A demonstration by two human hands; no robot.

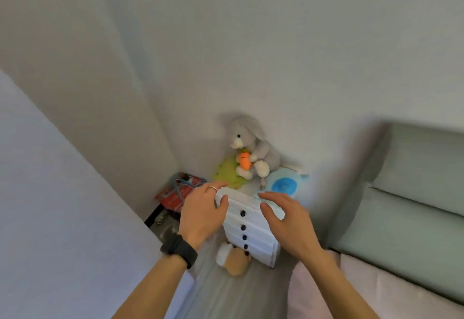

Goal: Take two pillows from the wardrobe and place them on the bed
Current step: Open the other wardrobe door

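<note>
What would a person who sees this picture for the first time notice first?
The eye goes first to the grey plush rabbit holding an orange carrot, sitting on top of the small white drawer chest in the corner of the room. Next come the two empty, open hands in front of the chest: the left hand, with a ring and a black wristband, and the right hand.

White drawer chest [251, 228] — plush rabbit [253, 148] seated on top.

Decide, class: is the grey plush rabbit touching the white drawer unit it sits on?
Touching. The head view shows the grey plush rabbit sitting directly on top of the white drawer unit, its feet resting there with no gap.
</note>
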